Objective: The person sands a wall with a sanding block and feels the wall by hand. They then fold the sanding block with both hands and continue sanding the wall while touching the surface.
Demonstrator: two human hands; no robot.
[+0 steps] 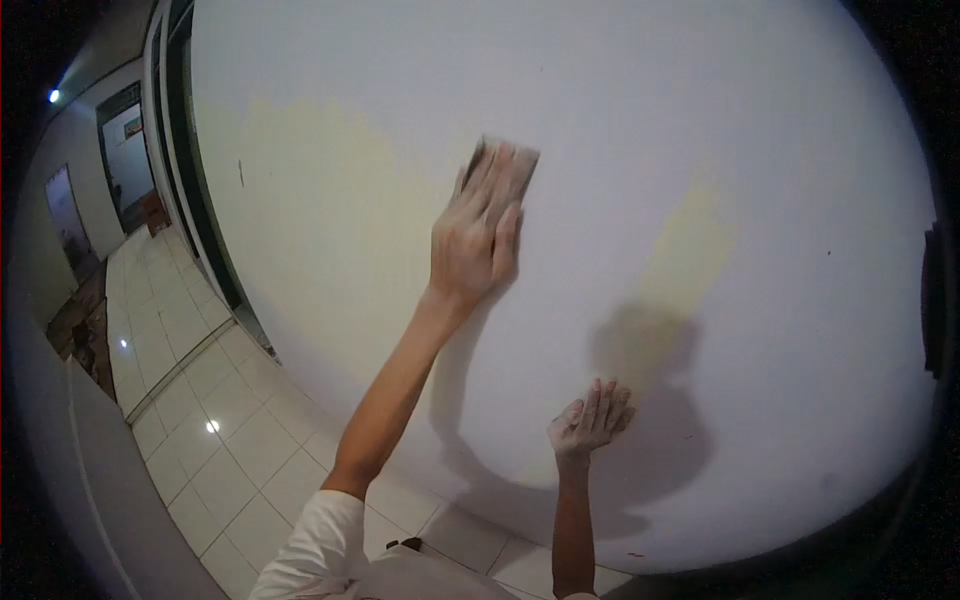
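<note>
Sheet of dark grey-brown, roughly rectangular material (527,163), possibly abrasive paper, held flat against a smooth, pale lilac painted wall (600,80). It lay in the wall's upper part, somewhat nearer the left edge than the right. The dusty left hand (475,235) pressed it there, fingers straight and close together. The right hand (592,415), coated with pale dust, was lower, towards the wall's bottom edge; its fingers were slightly apart, with nothing visible in them, and whether it touched the wall could not be told. A broad pale-yellow patch (300,170) lay near the left edge; a narrow, slanting yellow patch (690,250) rose above the right hand. The person's dark shadow (670,440) crossed the lower wall.

Likely faults: because finger pressure seemed the sheet's main support, easing it could have let the sheet slip towards the white tiled floor (260,460); uneven fingertip pressure could have scored the paint; the shadow could have hidden flaws.
</note>
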